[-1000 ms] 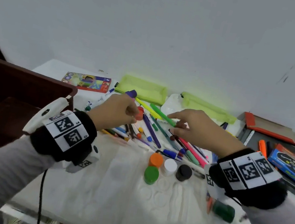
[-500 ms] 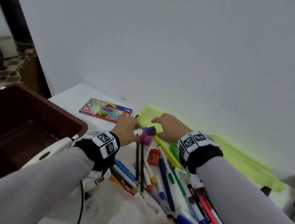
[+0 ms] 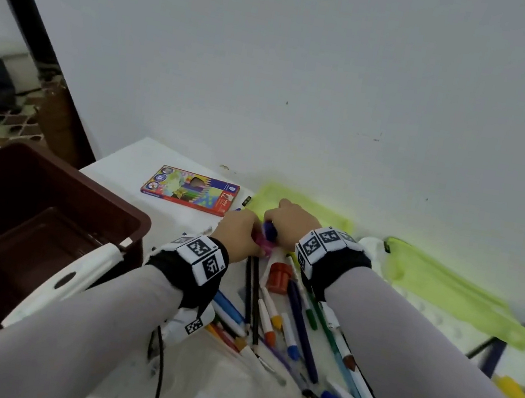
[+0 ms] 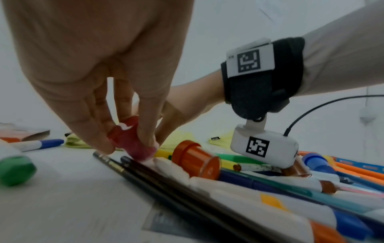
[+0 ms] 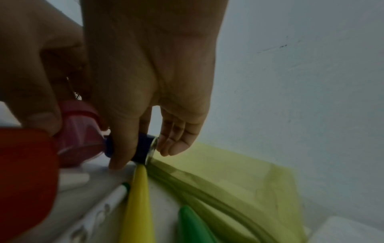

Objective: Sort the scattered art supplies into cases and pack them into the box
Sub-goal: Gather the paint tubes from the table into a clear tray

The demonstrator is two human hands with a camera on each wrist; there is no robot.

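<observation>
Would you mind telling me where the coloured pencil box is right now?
In the head view, the coloured pencil box lies flat at the table's far edge by the wall, left of both hands, between the brown bin and the green pouch.

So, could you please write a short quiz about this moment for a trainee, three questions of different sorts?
1. True or false: the left hand holds nothing.
2. How does the orange pot lie? A: upright on the table. B: on its side among the pens. C: in a hand.
3. What colour is the small pot that the right hand grips?

Key
1. False: it pinches a pink pot between fingers and thumb.
2. B.
3. Blue: the blue pot sits right next to the pink one, by the edge of a green pouch.
</observation>
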